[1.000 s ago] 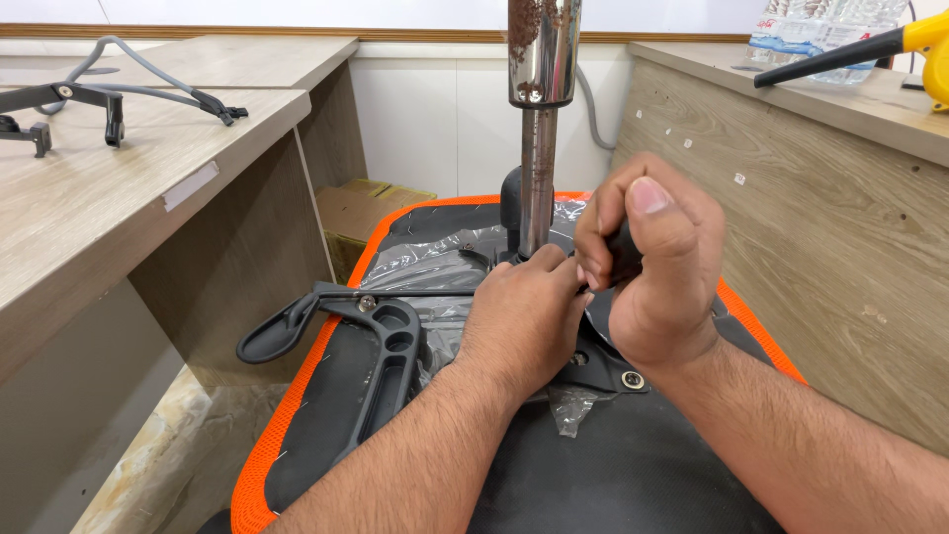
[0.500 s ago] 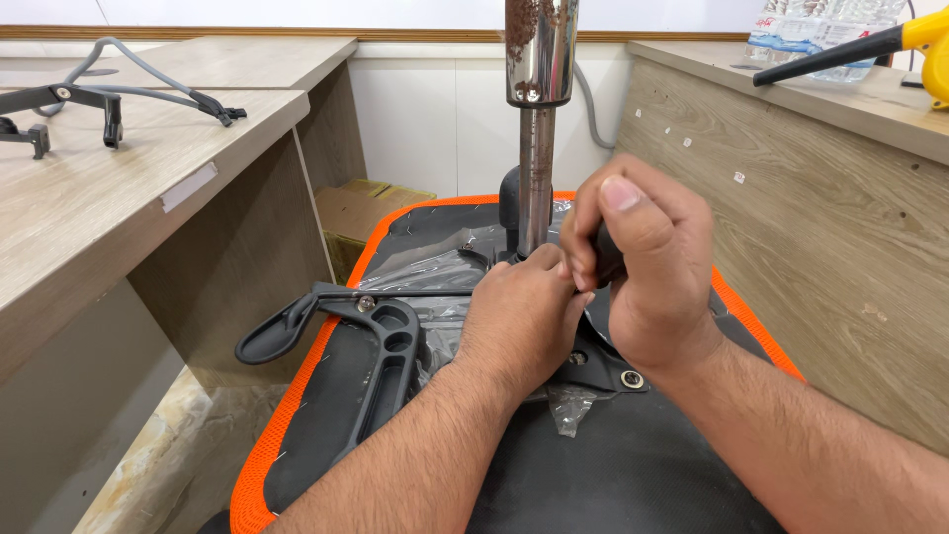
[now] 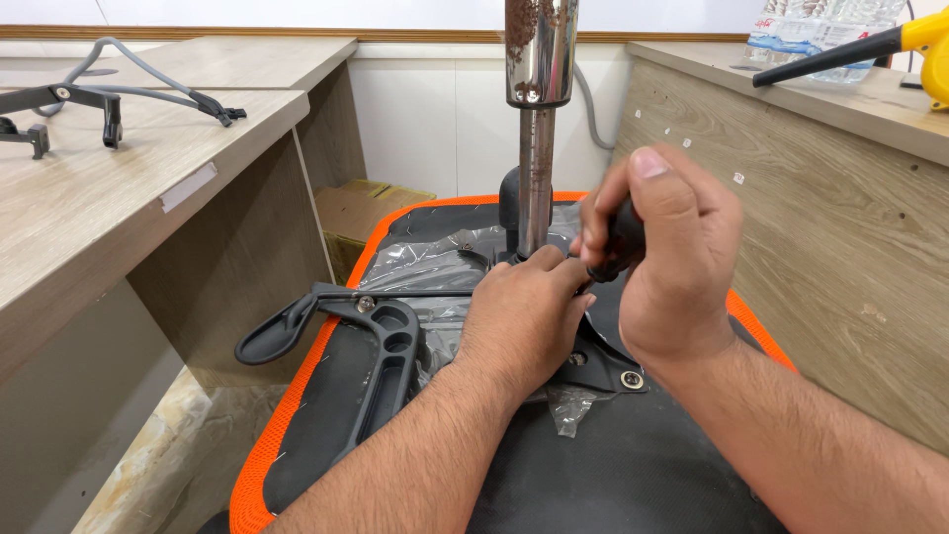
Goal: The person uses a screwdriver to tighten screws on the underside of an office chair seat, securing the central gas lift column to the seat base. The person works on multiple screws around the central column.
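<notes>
Chrome post (image 3: 537,148) blocks view | right hand (image 3: 672,267) grips black handle (image 3: 623,237) | left hand (image 3: 524,316) curled, contents unclear

Two hands (image 3: 524,316), one chair seat (image 3: 613,475)

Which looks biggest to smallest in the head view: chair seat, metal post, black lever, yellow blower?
1. Chair seat.
2. Metal post, though nearness may inflate it.
3. Black lever.
4. Yellow blower, far off and partly cut off.
</notes>
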